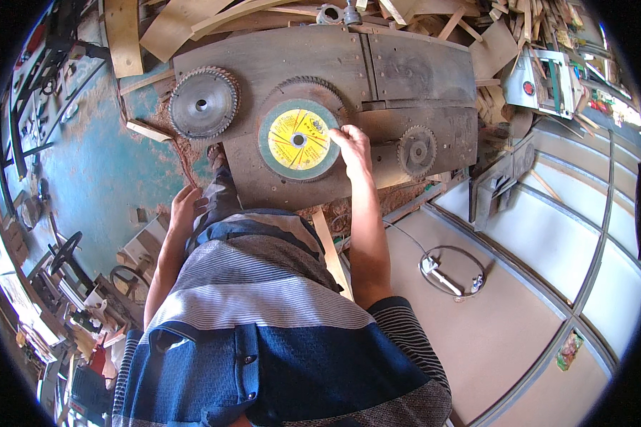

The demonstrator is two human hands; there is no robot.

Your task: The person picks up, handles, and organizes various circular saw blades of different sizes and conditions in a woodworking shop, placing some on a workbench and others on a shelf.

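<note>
A round abrasive disc [269,151] with a dark green rim and a yellow label lies on the worn metal table [278,50], partly covering a toothed saw blade [319,88]. My right hand [352,148] is at the disc's right edge, thumb and fingers closed on the rim. Left of the disc sits a larger-toothed circular saw blade [185,107]; a small, rusty saw blade [417,151] rests at the table's right. Down by my left side hangs my left hand [186,206], empty, its fingers loosely curled and apart.
Wood offcuts [178,28] are heaped behind the table. A white machine housing [548,82] stands at the back right. Pale panels [477,334] in a metal frame lie to the right, with a coiled cable [481,267] on them. Handwheels [68,249] and machinery are at left.
</note>
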